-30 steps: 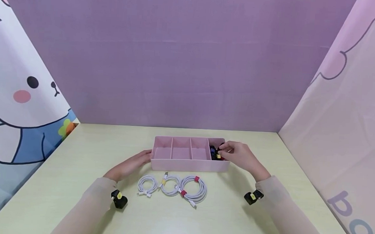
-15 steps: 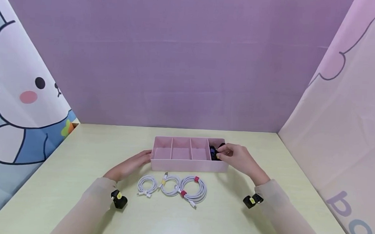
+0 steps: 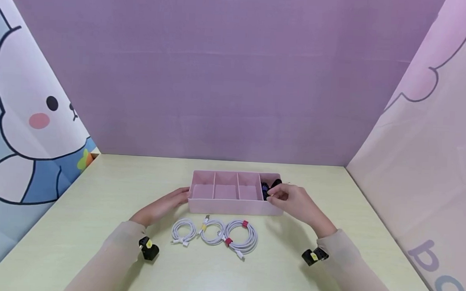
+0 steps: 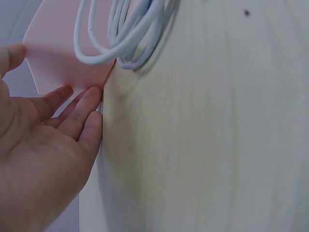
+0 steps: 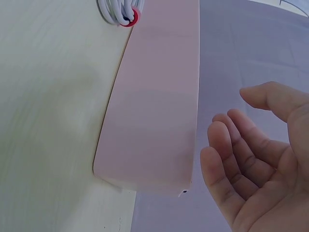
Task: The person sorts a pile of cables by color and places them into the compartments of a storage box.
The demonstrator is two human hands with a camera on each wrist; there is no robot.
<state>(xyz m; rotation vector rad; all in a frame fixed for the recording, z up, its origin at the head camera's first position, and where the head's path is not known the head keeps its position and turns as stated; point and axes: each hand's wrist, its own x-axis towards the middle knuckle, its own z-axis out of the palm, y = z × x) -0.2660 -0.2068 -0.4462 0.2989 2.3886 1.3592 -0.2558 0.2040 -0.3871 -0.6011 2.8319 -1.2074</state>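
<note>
We see the left hand point(image 3: 164, 205) with its fingers rather straight and released, their tips touching the left end wall of the pink box point(image 3: 233, 206), while its thumb tip is at the edge of that same wall. The box extends from these fingers across to the right hand point(image 3: 298, 205), and it is divided into four compartments in a row. At the rightmost compartment we find the right fingers: they are loosely bent and released, with the thumb apart from them in the right wrist view. Just to the left of these fingertips, inside the compartment, lie some dark objects point(image 3: 265, 190), partly hidden; we cannot tell whether the fingertips touch them. Nearer to us than the left fingers, and to their right, a small white cable coil point(image 3: 174, 230) lies on the table point(image 3: 226, 281). Farther right from those fingers come a coil with a yellow tie point(image 3: 222, 231) and, touching it, a bigger coil with red ties point(image 3: 253, 238), which lies nearer to us than the right fingers and to their left.
</note>
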